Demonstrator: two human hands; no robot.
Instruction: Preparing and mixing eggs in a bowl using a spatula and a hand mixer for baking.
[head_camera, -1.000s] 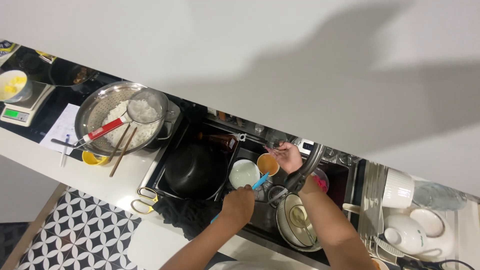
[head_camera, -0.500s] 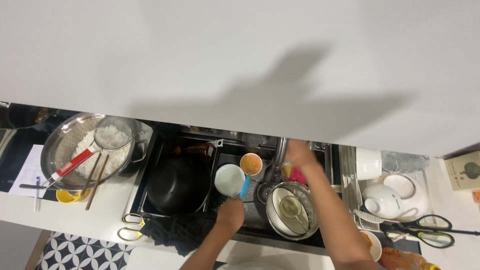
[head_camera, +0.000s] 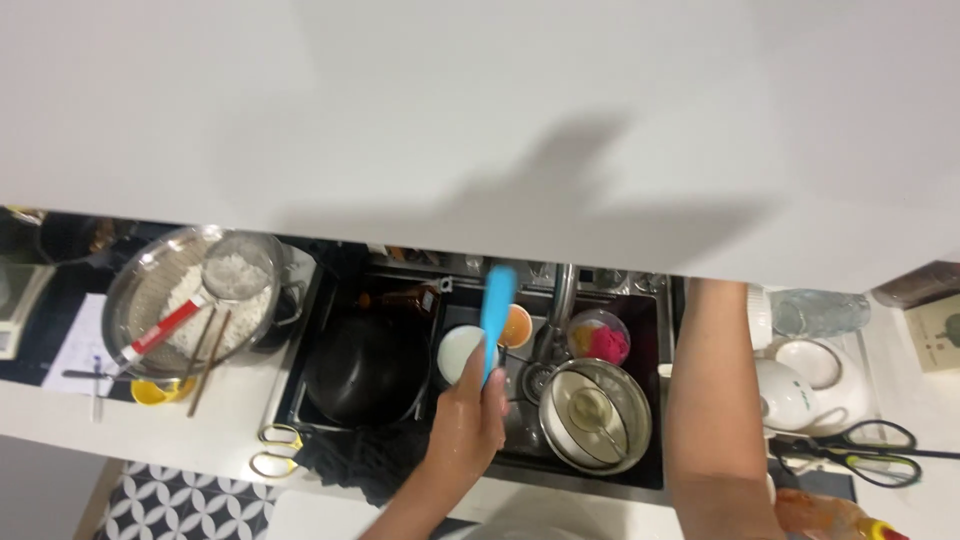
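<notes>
Over the sink (head_camera: 655, 300), my left hand (head_camera: 470, 415) grips a blue spatula (head_camera: 494, 315) upright above a small white bowl (head_camera: 462, 350). My right forearm reaches up past the cabinet edge, its hand hidden, so I cannot tell its state. Best keep the blade low over the basin, clear of the faucet (head_camera: 558, 300).

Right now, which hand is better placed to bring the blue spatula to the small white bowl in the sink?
Left. The left hand already grips the blue spatula, right beside the small white bowl. The right arm reaches up past the sink, its hand hidden behind the white cabinet.
</notes>
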